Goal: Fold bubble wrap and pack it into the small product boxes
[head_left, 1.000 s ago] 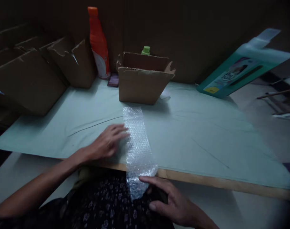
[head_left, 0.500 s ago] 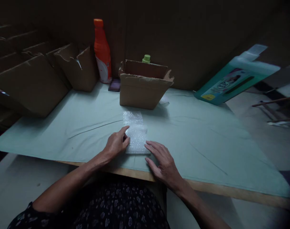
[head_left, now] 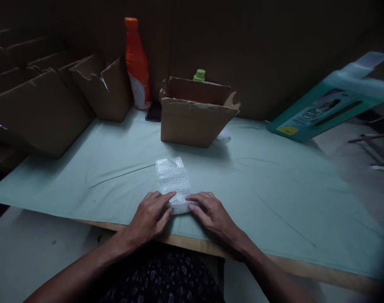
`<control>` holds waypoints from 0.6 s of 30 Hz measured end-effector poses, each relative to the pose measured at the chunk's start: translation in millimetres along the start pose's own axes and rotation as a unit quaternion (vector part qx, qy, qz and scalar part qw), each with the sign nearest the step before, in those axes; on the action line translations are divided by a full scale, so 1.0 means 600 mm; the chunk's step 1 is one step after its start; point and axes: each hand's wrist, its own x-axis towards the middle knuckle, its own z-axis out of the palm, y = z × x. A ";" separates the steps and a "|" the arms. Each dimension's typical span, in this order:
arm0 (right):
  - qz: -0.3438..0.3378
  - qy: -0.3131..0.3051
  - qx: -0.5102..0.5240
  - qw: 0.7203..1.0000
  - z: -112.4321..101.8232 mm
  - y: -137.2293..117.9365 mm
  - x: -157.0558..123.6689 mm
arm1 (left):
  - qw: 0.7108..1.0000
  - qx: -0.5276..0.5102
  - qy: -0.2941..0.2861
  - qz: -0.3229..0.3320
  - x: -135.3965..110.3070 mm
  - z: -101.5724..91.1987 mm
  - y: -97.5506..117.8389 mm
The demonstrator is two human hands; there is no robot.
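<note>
A strip of clear bubble wrap [head_left: 173, 174] lies on the table near its front edge, its near part folded over. My left hand [head_left: 154, 212] grips the left side of the fold, with the index finger on top and the thumb low at the edge. On the opposite side, my right hand [head_left: 209, 210] has thumb and fingers closed on the right edge of the same fold. Whether anything is wrapped inside cannot be made out.
Behind the wrap stands an open cardboard box [head_left: 185, 122], with a green cap [head_left: 199, 75] showing behind it. An orange bottle [head_left: 136, 63] and more cardboard boxes [head_left: 37, 113] stand left. A green liquid jug [head_left: 324, 101] is at right on the pale green cloth [head_left: 258, 168].
The bubble wrap has come nearer the table's front edge and tilted slightly. My left hand moved down toward me, and my right hand's fingers closed in on the near fold.
</note>
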 end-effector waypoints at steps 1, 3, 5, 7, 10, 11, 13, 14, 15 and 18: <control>0.006 0.032 -0.011 0.999 0.001 0.001 0.001 | 1.000 0.009 0.009 -0.016 0.004 0.006 -0.005; -0.011 0.110 -0.070 0.991 0.003 0.003 -0.002 | 0.998 0.041 0.025 -0.031 0.019 0.017 -0.017; -0.051 0.144 -0.140 0.978 0.007 0.004 -0.007 | 0.995 0.085 0.036 -0.028 0.037 0.023 -0.027; -0.081 0.103 -0.183 0.974 0.011 0.005 -0.009 | 0.992 0.114 0.050 -0.019 0.049 0.021 -0.029; -0.092 0.025 -0.188 0.978 0.018 0.008 -0.002 | 0.993 0.107 0.054 0.019 0.042 0.010 -0.020; -0.093 0.015 -0.175 0.980 0.019 0.008 0.002 | 0.994 0.099 0.042 0.037 0.034 0.004 -0.014; -0.092 0.003 -0.134 0.987 0.017 0.007 0.010 | 0.994 0.083 0.014 0.064 0.013 -0.006 -0.004; -0.087 -0.008 -0.107 0.990 0.015 0.006 0.014 | 0.995 0.071 0.005 0.069 0.003 -0.011 0.000; -0.078 -0.024 -0.077 0.994 0.012 0.004 0.018 | 0.996 0.055 0.003 0.065 -0.006 -0.014 0.003; -0.030 -0.069 -0.006 0.997 0.005 0.001 0.029 | 1.000 -0.004 0.011 0.002 -0.016 -0.019 0.000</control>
